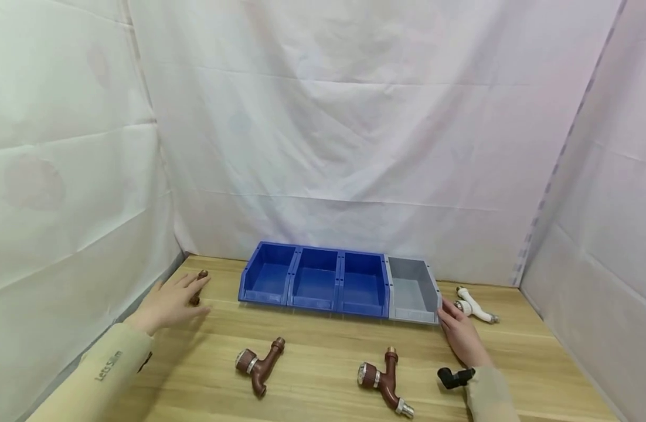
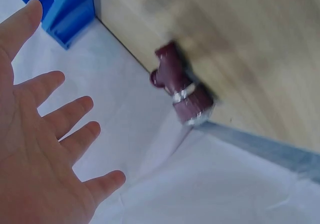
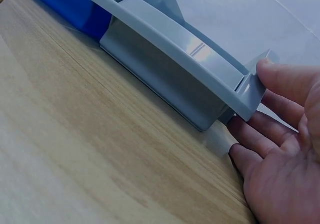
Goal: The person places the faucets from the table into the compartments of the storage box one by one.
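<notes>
My left hand [image 1: 167,303] hovers at the far left with fingers spread and nothing in it. Partly hidden behind it is a brown faucet [image 1: 203,274]; the left wrist view shows this brown tap [image 2: 172,73] on the wood beyond my fingers. My right hand [image 1: 464,337] is at the front right corner of the grey bin [image 1: 414,315]. In the right wrist view, the thumb of that hand [image 3: 285,164] lies on the corner of the grey bin's side wall, with the fingers curled beneath and behind it.
Joined blue bins [image 1: 312,300] stand left of the grey one, near the white cloth backdrop [image 1: 328,135]. Two brown faucets, one left [image 1: 265,366] and one right [image 1: 388,381], lie in front. A white faucet [image 1: 476,306] lies right of the bins, a black fitting [image 1: 455,378] by my right wrist.
</notes>
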### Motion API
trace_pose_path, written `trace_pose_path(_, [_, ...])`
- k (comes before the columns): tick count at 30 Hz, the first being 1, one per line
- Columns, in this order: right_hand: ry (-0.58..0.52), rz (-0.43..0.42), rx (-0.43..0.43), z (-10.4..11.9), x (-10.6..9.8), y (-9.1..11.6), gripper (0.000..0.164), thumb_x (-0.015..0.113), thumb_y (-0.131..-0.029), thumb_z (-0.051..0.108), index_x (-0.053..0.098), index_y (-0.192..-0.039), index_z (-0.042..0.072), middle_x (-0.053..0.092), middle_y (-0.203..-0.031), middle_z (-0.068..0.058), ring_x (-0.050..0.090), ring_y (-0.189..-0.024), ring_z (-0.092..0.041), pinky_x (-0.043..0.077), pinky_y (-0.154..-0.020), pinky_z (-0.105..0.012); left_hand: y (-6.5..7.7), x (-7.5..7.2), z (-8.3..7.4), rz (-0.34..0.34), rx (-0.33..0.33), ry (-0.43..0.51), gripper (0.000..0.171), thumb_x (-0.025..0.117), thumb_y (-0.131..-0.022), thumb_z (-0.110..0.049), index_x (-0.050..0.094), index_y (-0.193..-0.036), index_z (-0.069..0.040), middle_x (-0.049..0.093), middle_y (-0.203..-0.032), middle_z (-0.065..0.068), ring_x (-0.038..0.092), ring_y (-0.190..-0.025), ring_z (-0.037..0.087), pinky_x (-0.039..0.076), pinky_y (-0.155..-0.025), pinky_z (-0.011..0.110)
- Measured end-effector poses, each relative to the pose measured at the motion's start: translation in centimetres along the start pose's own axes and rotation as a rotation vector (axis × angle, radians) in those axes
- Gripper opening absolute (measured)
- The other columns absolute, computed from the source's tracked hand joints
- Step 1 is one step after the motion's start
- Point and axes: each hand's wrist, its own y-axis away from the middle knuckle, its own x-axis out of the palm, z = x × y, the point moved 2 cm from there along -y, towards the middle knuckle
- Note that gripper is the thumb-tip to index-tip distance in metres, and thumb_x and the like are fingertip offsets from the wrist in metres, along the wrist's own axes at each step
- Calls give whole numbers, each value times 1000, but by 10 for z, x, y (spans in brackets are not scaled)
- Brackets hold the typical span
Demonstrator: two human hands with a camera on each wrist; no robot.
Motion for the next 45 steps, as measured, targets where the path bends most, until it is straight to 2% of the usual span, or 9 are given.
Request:
trace_pose_path(3, [5, -8, 13, -1, -3, 4, 69, 47, -104, 20, 4, -153, -4, 2, -159, -20, 40, -117, 14, 31, -99, -12, -3, -1, 3, 3, -3, 13, 84, 60, -84, -65, 47, -144, -8, 45, -141, 24, 37, -130, 48, 21, -95, 74])
trace_pose_path(8, [-22, -24, 20, -7, 2, 5, 66, 46, -104, 15, 6, -153, -4, 5, -158, -21, 42, -115, 11, 35, -94, -10, 3, 9, 14, -1, -5, 38, 83, 61, -85, -63, 47, -143, -7, 46, -140, 26, 38, -128, 49, 21, -93, 76])
trace_pose_path(14, [-37, -14, 24, -8, 16, -7, 66, 47, -104, 15, 8, -154, -3, 7, -159, -19, 31, -134, -6, 33, -100, -15, 7, 4, 28, 28, -52, 17, 83, 63, -84, -61, 48, -142, -4, 44, -140, 28, 37, -127, 50, 19, -92, 77])
trace_pose_path(18, [-32, -47, 21, -6, 14, -3, 64, 46, -103, 13, 9, -153, -4, 9, -158, -19, 36, -129, -2, 33, -99, -14, 0, 1, 24, 36, -46, 34, 79, 67, -85, -55, 48, -141, -2, 46, -138, 28, 38, -127, 50, 21, -92, 77])
trace_pose_path(23, [-10, -93, 8, -4, 3, 8, 63, 46, -103, 11, 11, -152, -6, 12, -156, -22, 44, -113, 10, 37, -92, -10, -11, 8, 15, 44, -23, 51, 79, 68, -84, -54, 49, -141, -2, 48, -137, 28, 39, -126, 50, 22, -91, 76])
trace_pose_path(28, [-1, -59, -8, -4, 2, 5, 64, 47, -103, 14, 11, -153, -6, 11, -157, -21, 42, -117, 8, 35, -95, -11, -17, 13, 20, 34, -22, 28, 81, 66, -84, -57, 49, -140, -2, 48, -137, 27, 40, -126, 50, 22, -91, 77])
trace_pose_path(36, [10, -78, -6, -7, 10, -2, 62, 47, -103, 13, 15, -152, -6, 15, -156, -22, 40, -123, 0, 36, -94, -12, -13, 17, 35, 49, -55, 41, 85, 65, -82, -61, 48, -141, -1, 46, -137, 28, 37, -126, 52, 14, -91, 79])
trace_pose_path(42, [-7, -108, 10, -6, 11, -2, 61, 48, -102, 11, 17, -152, -5, 17, -156, -21, 45, -118, 3, 37, -94, -13, -13, 19, 37, 51, -68, 72, 85, 65, -83, -60, 48, -141, -1, 45, -137, 29, 35, -126, 54, 10, -92, 79])
trace_pose_path(45, [0, -107, 19, -3, 8, 1, 62, 47, -103, 11, 13, -152, -5, 14, -157, -21, 36, -131, -9, 36, -95, -12, -18, 19, 35, 51, -69, 79, 86, 64, -83, -61, 47, -141, -2, 45, -138, 28, 35, -127, 53, 10, -92, 79])
